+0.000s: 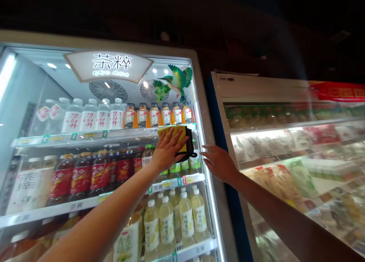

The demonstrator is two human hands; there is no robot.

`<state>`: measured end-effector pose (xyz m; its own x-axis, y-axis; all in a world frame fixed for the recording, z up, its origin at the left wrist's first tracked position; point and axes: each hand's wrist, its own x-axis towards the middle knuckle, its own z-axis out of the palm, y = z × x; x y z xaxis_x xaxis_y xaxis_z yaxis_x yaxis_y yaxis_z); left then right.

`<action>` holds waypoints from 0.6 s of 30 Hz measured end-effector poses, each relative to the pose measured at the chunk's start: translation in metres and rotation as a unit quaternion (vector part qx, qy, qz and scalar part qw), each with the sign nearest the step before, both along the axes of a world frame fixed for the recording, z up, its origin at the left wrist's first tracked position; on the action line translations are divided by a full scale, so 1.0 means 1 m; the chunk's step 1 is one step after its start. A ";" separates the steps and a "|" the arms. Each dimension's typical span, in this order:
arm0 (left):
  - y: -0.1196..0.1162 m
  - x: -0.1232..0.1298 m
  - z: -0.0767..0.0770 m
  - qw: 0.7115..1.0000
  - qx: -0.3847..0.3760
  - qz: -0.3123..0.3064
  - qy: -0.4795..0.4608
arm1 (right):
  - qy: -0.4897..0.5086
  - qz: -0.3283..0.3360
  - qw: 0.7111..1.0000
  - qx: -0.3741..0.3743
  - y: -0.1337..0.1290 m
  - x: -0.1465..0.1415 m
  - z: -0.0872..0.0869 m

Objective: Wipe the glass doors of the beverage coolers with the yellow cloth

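My left hand (169,150) lies spread over a folded yellow and black cleaning cloth (182,139), holding it against the glass front (137,140) of a lit drinks fridge. Several of its fingers show on the yellow side, while a black flap with a small loop sticks out to the right. My right hand (219,163) is open, its fingers extended toward the fridge's right-hand frame (205,127). Whether those fingertips touch the frame I cannot tell. Behind the cloth, green-labelled bottles (175,169) are partly hidden.
Inside the fridge, shelves carry clear bottles (92,116), orange bottles (154,116), red-labelled dark bottles (99,174) and pale yellow bottles (167,222). A kingfisher picture (178,81) and a lit sign (110,66) sit near the top. To the right stands a second cooler (248,89) with packaged goods.
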<state>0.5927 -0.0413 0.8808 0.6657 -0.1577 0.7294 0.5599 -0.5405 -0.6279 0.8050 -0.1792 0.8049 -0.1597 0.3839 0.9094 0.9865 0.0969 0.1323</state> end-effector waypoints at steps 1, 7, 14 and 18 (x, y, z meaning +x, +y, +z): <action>0.002 -0.005 0.003 1.000 0.004 0.004 0.001 | -0.003 -0.002 1.000 -0.002 -0.002 0.005 0.000; -0.001 0.036 0.050 0.980 -0.056 0.020 -0.191 | 0.017 -0.012 1.000 0.005 -0.005 0.015 0.015; -0.003 0.046 0.017 0.999 0.021 -0.028 0.018 | -0.018 -0.002 1.000 0.015 -0.015 0.026 0.008; -0.006 0.058 0.040 0.999 -0.011 -0.023 -0.042 | 0.000 -0.016 1.000 0.022 -0.024 0.036 0.019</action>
<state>0.6505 -0.0474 0.9210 0.5943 -0.1698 0.7861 0.5845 -0.5803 -0.5672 0.8408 -0.2035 0.8239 -0.1487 0.3487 0.9254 0.9889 0.0595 0.1365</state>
